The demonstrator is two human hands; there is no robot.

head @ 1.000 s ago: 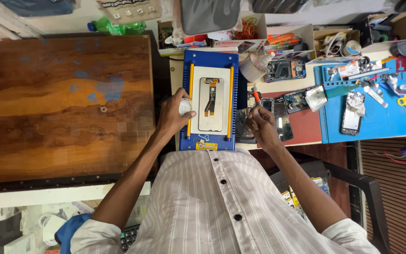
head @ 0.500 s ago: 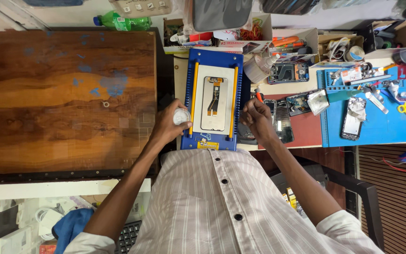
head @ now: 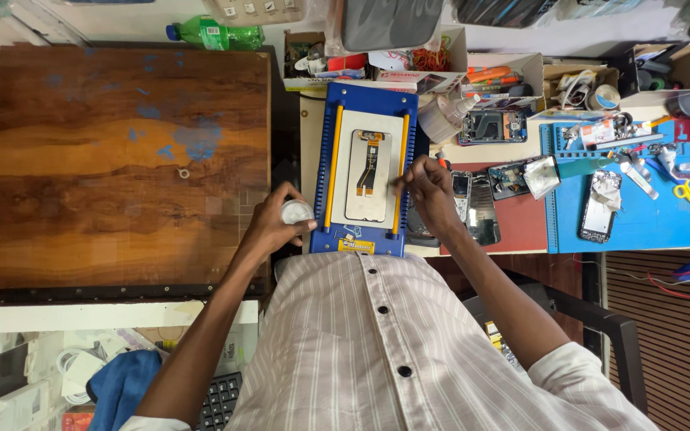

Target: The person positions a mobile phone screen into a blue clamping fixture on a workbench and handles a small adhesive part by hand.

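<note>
Left hand [head: 275,226] curled shut around a small white wad [head: 296,211], just off the left edge of the blue holder [head: 365,172], beside its yellow rail. Right hand [head: 427,191] at the holder's right edge, fingertips pinched together near the right yellow rail; whatever sits between them too small to make out. On the holder's white plate, a phone screen [head: 367,175] lying flat and face down, long side running away from the body, an orange ribbon cable [head: 370,164] across its back. Screen between the two hands, touched by neither. Left of the holder, a wide brown wooden board [head: 121,160] with blue stains. Right of the holder, several opened phones [head: 473,203] on a red patch of desk, then a blue mat [head: 640,199] strewn with small parts, tools and yellow-handled scissors [head: 687,191]. A clear squeeze bottle [head: 445,120] just past the holder's upper right corner. A green bottle [head: 213,33] lying on its side at the far edge.
</note>
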